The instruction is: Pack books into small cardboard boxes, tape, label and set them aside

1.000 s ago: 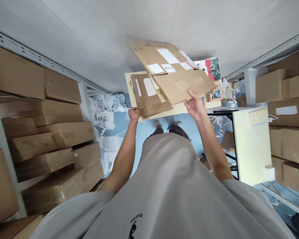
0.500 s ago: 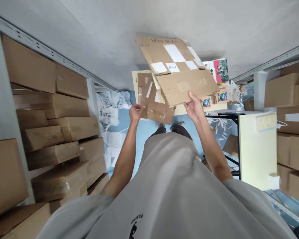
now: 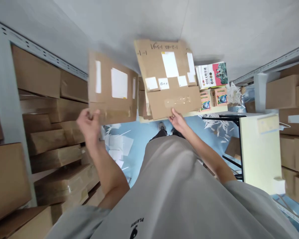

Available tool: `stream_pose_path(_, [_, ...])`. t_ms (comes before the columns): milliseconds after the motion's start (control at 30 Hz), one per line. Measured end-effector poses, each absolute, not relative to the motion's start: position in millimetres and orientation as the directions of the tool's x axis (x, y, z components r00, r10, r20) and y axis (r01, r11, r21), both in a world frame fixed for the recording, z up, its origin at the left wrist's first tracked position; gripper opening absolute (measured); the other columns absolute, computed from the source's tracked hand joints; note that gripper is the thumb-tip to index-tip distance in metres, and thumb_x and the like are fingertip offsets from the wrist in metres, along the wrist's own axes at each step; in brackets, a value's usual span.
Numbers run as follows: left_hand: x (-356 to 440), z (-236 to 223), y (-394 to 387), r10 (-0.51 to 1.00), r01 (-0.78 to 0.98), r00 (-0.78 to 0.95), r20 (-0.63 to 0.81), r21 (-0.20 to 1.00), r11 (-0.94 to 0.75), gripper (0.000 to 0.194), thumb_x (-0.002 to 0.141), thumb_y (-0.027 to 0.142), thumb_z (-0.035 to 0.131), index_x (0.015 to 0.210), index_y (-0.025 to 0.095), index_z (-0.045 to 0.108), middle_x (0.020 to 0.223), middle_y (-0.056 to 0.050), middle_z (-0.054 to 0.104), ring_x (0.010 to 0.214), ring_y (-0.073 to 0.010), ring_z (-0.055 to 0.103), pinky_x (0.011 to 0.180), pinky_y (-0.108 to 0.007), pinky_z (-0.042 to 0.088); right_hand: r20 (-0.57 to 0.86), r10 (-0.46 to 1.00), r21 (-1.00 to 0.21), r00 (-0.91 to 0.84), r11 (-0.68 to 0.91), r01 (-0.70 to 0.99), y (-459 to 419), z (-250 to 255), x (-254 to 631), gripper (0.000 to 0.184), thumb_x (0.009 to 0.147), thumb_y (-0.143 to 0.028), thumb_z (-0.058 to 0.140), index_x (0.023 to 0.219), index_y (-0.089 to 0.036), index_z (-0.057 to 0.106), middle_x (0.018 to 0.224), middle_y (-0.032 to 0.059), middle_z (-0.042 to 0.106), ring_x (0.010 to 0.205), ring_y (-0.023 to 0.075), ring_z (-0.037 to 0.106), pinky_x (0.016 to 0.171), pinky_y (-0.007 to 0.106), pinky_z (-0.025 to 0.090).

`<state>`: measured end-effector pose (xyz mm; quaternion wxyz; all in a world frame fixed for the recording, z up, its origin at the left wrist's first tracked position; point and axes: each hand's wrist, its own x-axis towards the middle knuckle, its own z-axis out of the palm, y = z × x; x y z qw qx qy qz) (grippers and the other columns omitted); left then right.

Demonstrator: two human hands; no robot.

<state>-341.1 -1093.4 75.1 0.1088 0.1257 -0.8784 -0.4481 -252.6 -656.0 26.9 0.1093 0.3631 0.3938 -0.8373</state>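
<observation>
My left hand is closed on the lower left corner of a brown cardboard sheet with white labels and tape along its bottom. The sheet is raised at the left. By its lower edge, my right hand grips a second cardboard sheet, which bears handwriting, several white labels and a strip of clear tape. Whether the two sheets are joined is hidden between them. More cardboard shows in that gap, above the pale tabletop.
Books and small colourful packs lie on the table's right. Shelves of cartons stand on both sides, with cartons close by my left arm. A pale board with black legs is at the right. Paper scraps litter the blue floor.
My left hand has moved left and now holds a labelled cardboard sheet out to that side. My right hand has shifted left, and its sheet sits straighter, uncovering more of the books.
</observation>
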Motion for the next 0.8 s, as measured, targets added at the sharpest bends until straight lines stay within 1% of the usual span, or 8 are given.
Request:
stream_pose_path(100, [-344, 126, -1103, -0.373, -0.007, -0.888, 0.268, 0.804, 0.594, 0.035, 0.08, 0.046, 0.082, 0.103, 0.02, 0.075, 0.096, -0.004, 0.08, 0.089, -0.0221, 0.07, 0.087, -0.036, 0.063, -0.801, 0.093, -0.51, -0.592, -0.624, 0.592, -683, -6, -253, 0.021, 0.103, -0.041, 0.093, 0.111, -0.03, 0.077, 0.126, 0.0029, 0.092, 0.14, 0.0218, 0.08, 0.121, 0.034, 0.068])
stream_pose_path(200, [-344, 158, -1069, -0.286, 0.09, -0.91, 0.301, 0.815, 0.572, 0.035, 0.083, 0.047, 0.086, 0.104, 0.02, 0.077, 0.093, -0.001, 0.078, 0.085, -0.0184, 0.068, 0.084, -0.031, 0.061, -0.888, 0.108, -0.437, -0.447, -0.503, 0.746, -692, -28, -253, 0.016, 0.109, -0.037, 0.085, 0.116, -0.028, 0.073, 0.12, 0.006, 0.092, 0.137, 0.0217, 0.082, 0.124, 0.036, 0.067])
stream_pose_path(333, [-350, 165, -1004, -0.095, 0.119, -0.98, 0.177, 0.891, 0.438, 0.042, 0.088, 0.057, 0.092, 0.103, 0.02, 0.078, 0.093, -0.001, 0.08, 0.083, -0.0168, 0.07, 0.078, -0.027, 0.059, -0.923, 0.034, -0.36, -0.384, -0.433, 0.826, -660, -31, -241, 0.021, 0.107, -0.039, 0.087, 0.112, -0.023, 0.075, 0.114, 0.0149, 0.092, 0.121, 0.0286, 0.088, 0.121, 0.047, 0.069])
stream_pose_path(433, [-367, 152, -950, 0.166, 0.086, -0.986, 0.028, 0.934, 0.348, 0.053, 0.089, 0.07, 0.091, 0.103, 0.021, 0.077, 0.095, -0.003, 0.082, 0.086, -0.0194, 0.073, 0.077, -0.028, 0.06, -0.877, 0.153, -0.467, -0.456, -0.494, 0.734, -587, -20, -216, 0.025, 0.114, -0.051, 0.075, 0.108, -0.026, 0.075, 0.128, 0.0131, 0.092, 0.129, 0.0249, 0.086, 0.126, 0.043, 0.065])
stream_pose_path(500, [-382, 140, -908, 0.366, 0.089, -0.93, -0.039, 0.941, 0.328, 0.058, 0.088, 0.077, 0.089, 0.1, 0.022, 0.075, 0.09, -0.002, 0.078, 0.084, -0.0203, 0.072, 0.075, -0.028, 0.058, -0.739, 0.425, -0.673, -0.523, -0.501, 0.544, -521, -7, -184, 0.038, 0.111, -0.065, 0.071, 0.11, -0.028, 0.075, 0.137, 0.0129, 0.09, 0.137, 0.0269, 0.084, 0.128, 0.047, 0.064])
stream_pose_path(600, [-403, 126, -830, 0.641, 0.152, -0.764, -0.081, 0.942, 0.3, 0.055, 0.089, 0.075, 0.088, 0.096, 0.022, 0.074, 0.086, -0.001, 0.072, 0.08, -0.0192, 0.066, 0.073, -0.028, 0.054, -0.394, 0.782, -0.91, -0.484, -0.257, 0.326, -428, 23, -114, 0.064, 0.098, -0.089, 0.075, 0.127, -0.031, 0.078, 0.147, 0.0124, 0.087, 0.148, 0.0325, 0.079, 0.133, 0.06, 0.059])
stream_pose_path(700, [-407, 124, -744, 0.837, 0.228, -0.54, -0.083, 0.943, 0.241, 0.045, 0.092, 0.066, 0.086, 0.094, 0.022, 0.074, 0.083, 0.001, 0.067, 0.077, -0.0179, 0.061, 0.073, -0.028, 0.052, -0.092, 0.829, -0.972, -0.551, 0.046, 0.232, -377, 62, -41, 0.081, 0.084, -0.086, 0.095, 0.147, -0.037, 0.078, 0.167, 0.0093, 0.077, 0.166, 0.034, 0.066, 0.139, 0.059, 0.053])
stream_pose_path(800, [-391, 129, -664, 0.949, 0.261, -0.303, -0.09, 0.949, 0.174, 0.04, 0.094, 0.06, 0.084, 0.092, 0.022, 0.074, 0.085, 0.0, 0.069, 0.08, -0.0192, 0.065, 0.075, -0.029, 0.054, -0.043, 0.779, -0.971, -0.625, 0.114, 0.208, -364, 96, 8, 0.094, 0.071, -0.075, 0.111, 0.151, -0.036, 0.079, 0.165, 0.0069, 0.078, 0.165, 0.0359, 0.066, 0.139, 0.054, 0.054])
